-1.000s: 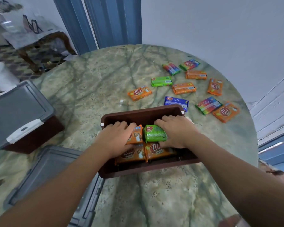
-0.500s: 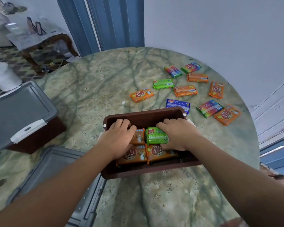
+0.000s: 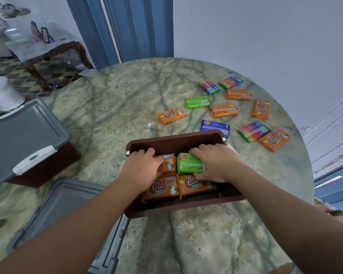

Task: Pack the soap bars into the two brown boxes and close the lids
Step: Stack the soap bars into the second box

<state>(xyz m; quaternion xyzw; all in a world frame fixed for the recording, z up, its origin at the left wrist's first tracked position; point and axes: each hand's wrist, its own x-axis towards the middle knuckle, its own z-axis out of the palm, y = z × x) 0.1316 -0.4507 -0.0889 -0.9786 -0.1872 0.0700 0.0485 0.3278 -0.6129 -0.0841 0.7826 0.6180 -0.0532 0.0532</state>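
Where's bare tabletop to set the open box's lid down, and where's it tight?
Free: the marble between the closed box and the lone orange bar, plus the near strip in front of the open box. Crowded: far right, loose soap bars scattered up to the table edge.

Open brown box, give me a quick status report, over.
Left hand holds an orange bar, right hand a green bar, in the open box. Ten bars loose on table. Nothing blocking.

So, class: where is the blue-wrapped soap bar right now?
In the head view the blue-wrapped soap bar lies on the green marble table, right of centre, just behind the far rim of the open brown plastic box.
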